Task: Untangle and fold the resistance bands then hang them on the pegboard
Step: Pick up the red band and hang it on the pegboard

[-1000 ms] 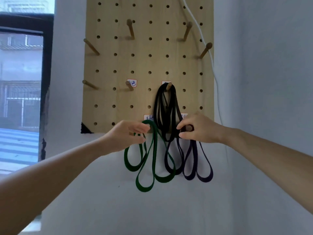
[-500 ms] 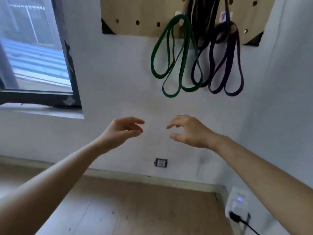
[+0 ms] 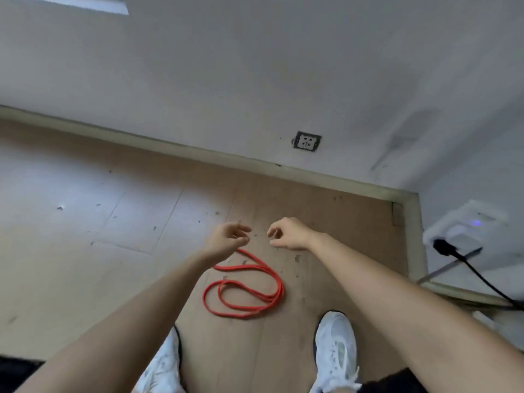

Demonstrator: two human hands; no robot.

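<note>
Currently both hands hang empty above the floor point(image 3: 85, 211), extended forward and down. The left hand point(image 3: 226, 239) sits just above the far end of the red band point(image 3: 246, 290), fingers point(image 3: 243, 228) loosely curled and apart, holding nothing. The right hand point(image 3: 289, 234), at its 3 o'clock, is likewise half-curled and unloaded. The band lies in loose overlapping coils between hands and shoes point(image 3: 336, 344), at 6 o'clock from the hands. Judgement: the hands are paired and low to lift the band's near loop for untangling. No pegboard is in view.
</note>
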